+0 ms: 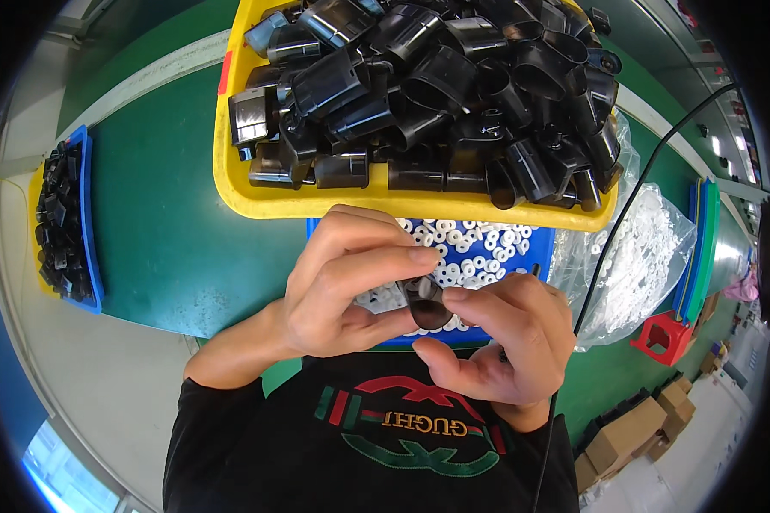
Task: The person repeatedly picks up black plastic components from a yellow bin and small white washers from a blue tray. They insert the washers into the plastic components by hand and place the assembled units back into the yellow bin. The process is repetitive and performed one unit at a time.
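Note:
My left hand (pixel 338 286) is closed around a small black plastic housing (pixel 428 309), gripped between thumb and fingers. A light round piece shows inside its upper part. My right hand (pixel 518 338) is just to the right, index fingertip at the housing's edge and thumb apart below it. Its other fingers are curled. A dark tip (pixel 536 270) sticks out above them and something dark shows by the palm; I cannot make out what it is. Behind and below the hands lies a blue tray (pixel 535 248) with many white ring-shaped washers (pixel 475 265).
A yellow bin (pixel 274 208) heaped with black plastic housings (pixel 441 81) stands beyond the hands. A clear bag (pixel 633 265) of white parts lies to the right, a black cable (pixel 612 239) crossing it. A blue bin (pixel 84 222) of black parts sits far left. A red stool (pixel 661 338) stands right.

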`<state>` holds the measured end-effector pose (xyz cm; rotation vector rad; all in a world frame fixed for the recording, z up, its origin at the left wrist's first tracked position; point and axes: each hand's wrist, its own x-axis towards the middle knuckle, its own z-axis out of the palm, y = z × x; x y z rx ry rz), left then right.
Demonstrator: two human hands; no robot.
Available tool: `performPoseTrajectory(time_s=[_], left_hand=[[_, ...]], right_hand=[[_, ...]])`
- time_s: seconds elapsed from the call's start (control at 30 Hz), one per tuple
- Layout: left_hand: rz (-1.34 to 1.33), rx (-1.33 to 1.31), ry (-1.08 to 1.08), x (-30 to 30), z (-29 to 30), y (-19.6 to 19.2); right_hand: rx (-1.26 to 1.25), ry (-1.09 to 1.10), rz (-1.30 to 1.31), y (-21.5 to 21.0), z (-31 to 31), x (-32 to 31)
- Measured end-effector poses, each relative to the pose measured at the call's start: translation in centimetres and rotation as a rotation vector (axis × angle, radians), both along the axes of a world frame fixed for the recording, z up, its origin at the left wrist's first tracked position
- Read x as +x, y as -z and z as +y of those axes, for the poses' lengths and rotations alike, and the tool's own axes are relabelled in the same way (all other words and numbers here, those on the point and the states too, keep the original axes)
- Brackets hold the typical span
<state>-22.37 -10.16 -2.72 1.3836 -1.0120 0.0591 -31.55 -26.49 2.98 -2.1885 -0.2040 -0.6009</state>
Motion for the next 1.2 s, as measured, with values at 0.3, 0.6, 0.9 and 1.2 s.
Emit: performPoseTrajectory(time_s=[0.3,0.6,0.9,1.2], left_hand=[[-0.071,-0.006,0.016,0.3,-0.1,0.1],[-0.247,-0.067,0.129,1.7,1.3,-0.9],[-0.089,-0.115,0.026,1.3,1.7,-1.1],[-0.051,0.218,0.093,1.2,1.0,-2.1]], right_hand=[[-0.019,0.026,0.019,0.4,0.1,0.2],[0.083,0.060,-0.055,-1.3,-1.3,-2.0],[-0.161,0.116,0.038,0.8,-2.6,-1.2],[-0.078,0.024,0.071,0.5,-2.2,-0.9]])
